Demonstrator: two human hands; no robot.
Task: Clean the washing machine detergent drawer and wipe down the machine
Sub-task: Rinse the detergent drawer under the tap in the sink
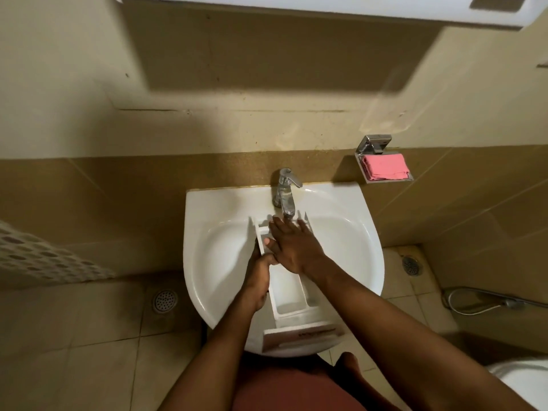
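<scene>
Since the detergent drawer (289,295) lies lengthways in the sink (355,209) with its far end under the tap (286,188), the left hand (259,280) curls round its side wall, steadying it I'd guess, while the right hand (293,247) presses inside, fingers straight and spread, holding nothing.

I see a white sink (219,247) w/ chrome tap (287,185) at its back, pink cloth (385,167) in a wall-mtd metal dish (389,179) to its rt, and floor drains left (165,301) & rt (411,264).
</scene>
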